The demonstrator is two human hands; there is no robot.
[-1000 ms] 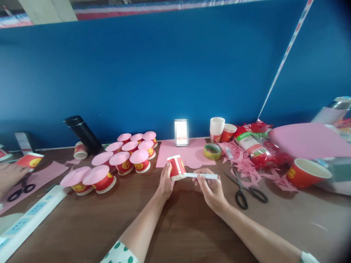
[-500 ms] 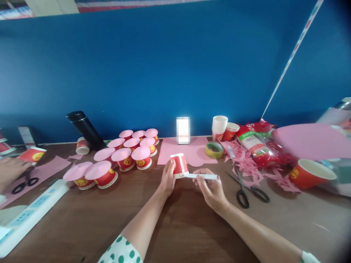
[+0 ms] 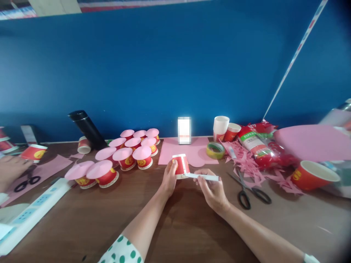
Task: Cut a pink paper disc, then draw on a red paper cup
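My left hand (image 3: 169, 176) is wrapped around the left side of a red paper cup (image 3: 179, 166), its thumb on the wall. The cup looks upside down, narrower end up, with a pale seam strip down the side facing me. My right hand (image 3: 210, 186) grips a slim white marker (image 3: 205, 177). Its tip is at the cup's lower edge; whether it touches, I cannot tell. Pink paper sheets (image 3: 167, 153) lie behind the cup, with a roll of yellow-green tape (image 3: 215, 150) on them. Black-handled scissors (image 3: 248, 193) rest open to the right of my right hand.
Several red cups with pink discs on top (image 3: 124, 155) stand at left. Beyond are a black flask (image 3: 86, 128), a power strip (image 3: 35, 212) and another person's hand (image 3: 13, 168). Rightward lie pink paper scraps (image 3: 246, 164), a red plastic package (image 3: 257, 146) and another paper cup (image 3: 312, 177).
The whole view has shifted slightly, so everything appears a little further right. Both hands keep the same grip on the cup and the marker, with hardly any movement between them.
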